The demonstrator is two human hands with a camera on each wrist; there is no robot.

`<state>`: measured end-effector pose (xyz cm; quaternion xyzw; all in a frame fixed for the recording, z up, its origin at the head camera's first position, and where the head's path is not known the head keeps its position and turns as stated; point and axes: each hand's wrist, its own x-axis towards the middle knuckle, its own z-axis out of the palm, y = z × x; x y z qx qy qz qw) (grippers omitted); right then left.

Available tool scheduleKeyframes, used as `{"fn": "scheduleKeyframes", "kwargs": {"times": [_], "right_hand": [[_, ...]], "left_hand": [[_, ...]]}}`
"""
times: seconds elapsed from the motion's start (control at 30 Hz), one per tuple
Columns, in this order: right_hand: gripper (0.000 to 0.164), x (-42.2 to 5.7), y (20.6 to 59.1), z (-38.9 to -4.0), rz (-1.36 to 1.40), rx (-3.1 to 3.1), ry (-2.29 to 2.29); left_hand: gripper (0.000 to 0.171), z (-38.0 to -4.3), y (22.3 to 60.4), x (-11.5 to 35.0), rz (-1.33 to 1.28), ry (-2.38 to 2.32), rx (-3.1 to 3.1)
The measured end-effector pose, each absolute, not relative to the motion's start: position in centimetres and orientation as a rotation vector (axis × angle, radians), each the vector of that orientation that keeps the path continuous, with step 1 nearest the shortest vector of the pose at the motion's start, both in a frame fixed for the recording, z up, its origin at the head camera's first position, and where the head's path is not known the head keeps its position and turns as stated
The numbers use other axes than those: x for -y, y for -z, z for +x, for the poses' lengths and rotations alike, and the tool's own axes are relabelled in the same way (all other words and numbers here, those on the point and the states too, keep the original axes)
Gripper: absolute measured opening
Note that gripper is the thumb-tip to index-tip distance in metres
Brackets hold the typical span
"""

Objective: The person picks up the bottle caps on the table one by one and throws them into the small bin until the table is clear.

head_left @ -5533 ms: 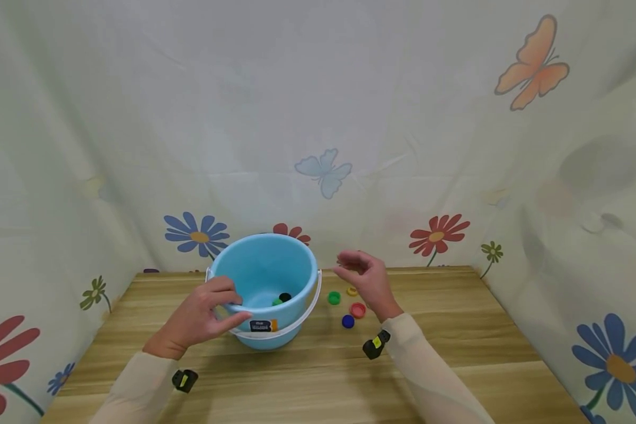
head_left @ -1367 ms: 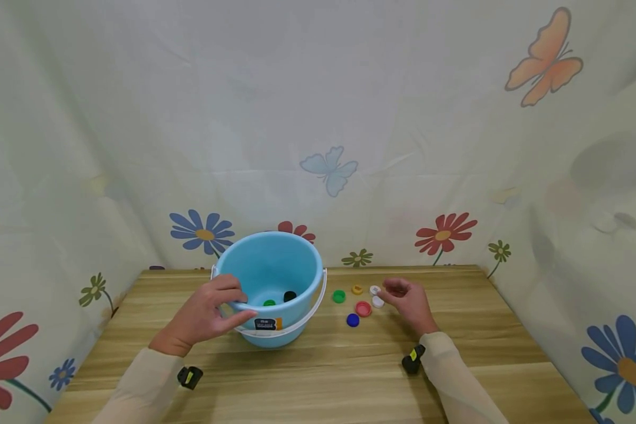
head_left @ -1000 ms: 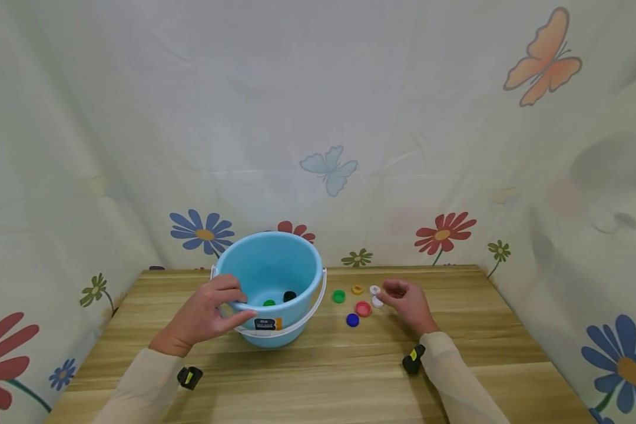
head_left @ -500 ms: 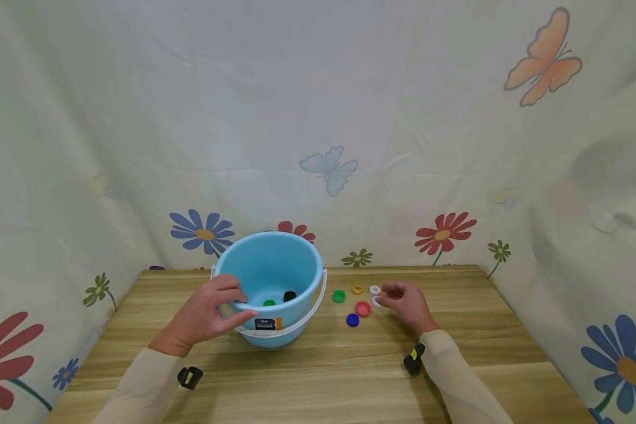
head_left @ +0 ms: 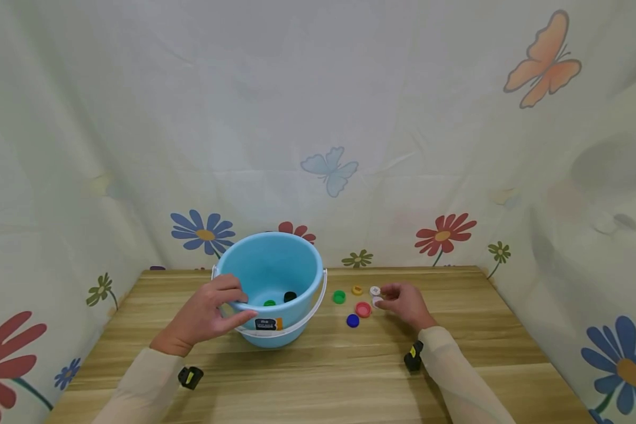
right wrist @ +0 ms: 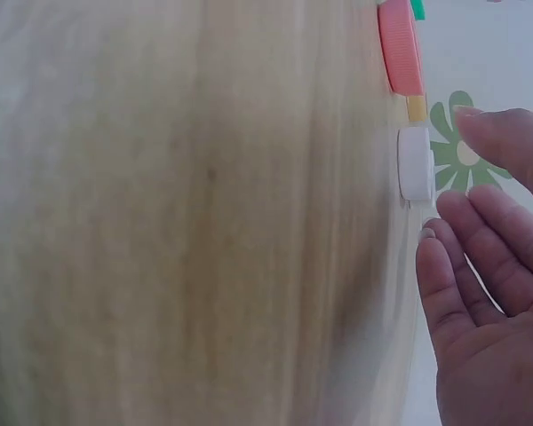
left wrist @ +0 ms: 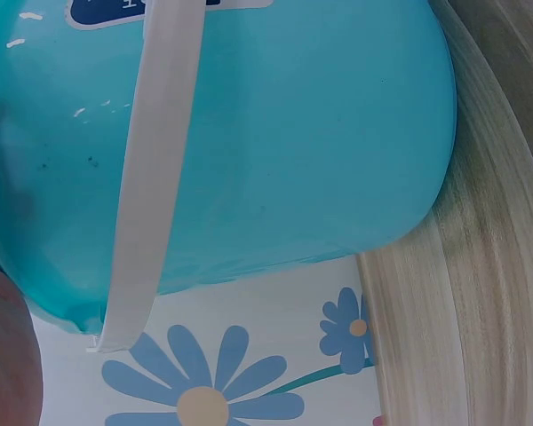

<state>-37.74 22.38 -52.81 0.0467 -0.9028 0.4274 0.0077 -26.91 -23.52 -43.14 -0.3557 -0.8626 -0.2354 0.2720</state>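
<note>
My left hand (head_left: 204, 312) holds the near left rim of a light blue bucket (head_left: 269, 262), thumb outside and fingers over the edge. Inside the bucket lie a black cap (head_left: 290, 297) and a green cap (head_left: 270, 303). At the right, my right hand (head_left: 408, 304) hovers just beside two white bottle caps, the farther white cap (head_left: 375, 290) and the nearer white cap (head_left: 376, 302), which the fingers partly cover. In the right wrist view its thumb and fingers stand apart, with a white cap (right wrist: 415, 165) beyond the fingertips and nothing gripped.
Between bucket and right hand lie a green cap (head_left: 339, 297), a yellow cap (head_left: 357, 290), a red cap (head_left: 363, 309) and a blue cap (head_left: 353, 320). The bucket's white handle (head_left: 303, 318) hangs down in front. A flowered curtain backs the wooden table (head_left: 307, 383).
From beside the bucket's right rim, my right hand has moved right and down to the white caps, then edged slightly left. My left hand stays on the rim.
</note>
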Motion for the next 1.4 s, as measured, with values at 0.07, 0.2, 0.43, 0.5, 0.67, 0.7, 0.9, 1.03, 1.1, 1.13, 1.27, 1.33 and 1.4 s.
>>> {"fn": "scheduleKeyframes", "kwargs": {"times": [0.07,0.2,0.43,0.5,0.67,0.7,0.9,1.03,1.1,1.13,1.27,1.33,1.4], "right_hand": [[0.031,-22.34,52.87,-37.78,0.153,2.829,-1.324],[0.031,-22.19,52.85,-37.71,0.156,2.838,-1.326],[0.030,-22.02,53.02,-37.65,0.168,2.840,-1.340],[0.030,-22.00,53.11,-37.65,0.157,2.838,-1.353],[0.031,-21.95,53.29,-37.67,0.177,2.832,-1.342],[0.031,-21.93,53.31,-37.66,0.178,2.832,-1.340],[0.033,-21.86,53.39,-37.59,0.180,2.832,-1.356],[0.034,-21.91,53.34,-37.58,0.213,2.833,-1.360],[0.034,-21.92,53.26,-37.52,0.222,2.835,-1.359],[0.034,-21.91,53.21,-37.49,0.220,2.837,-1.365],[0.034,-21.90,53.07,-37.45,0.216,2.847,-1.373],[0.034,-21.89,53.04,-37.51,0.213,2.850,-1.377],[0.035,-21.86,53.05,-37.57,0.219,2.852,-1.365]], "left_hand": [[0.022,-26.97,43.16,23.52,-0.962,0.630,2.318],[0.022,-27.08,43.26,23.56,-0.970,0.620,2.308],[0.022,-27.22,43.35,23.63,-0.984,0.615,2.288],[0.021,-27.22,43.33,23.61,-0.986,0.616,2.286],[0.021,-27.20,43.31,23.58,-0.981,0.618,2.286],[0.021,-27.19,43.31,23.58,-0.980,0.619,2.286],[0.021,-27.15,43.33,23.60,-0.971,0.621,2.292],[0.022,-27.15,43.32,23.60,-0.967,0.617,2.292],[0.022,-27.14,43.31,23.58,-0.966,0.615,2.291],[0.022,-27.13,43.30,23.57,-0.965,0.614,2.292],[0.022,-27.10,43.26,23.53,-0.960,0.617,2.299],[0.022,-27.09,43.23,23.52,-0.955,0.619,2.305],[0.022,-27.09,43.22,23.52,-0.951,0.622,2.309]]}}
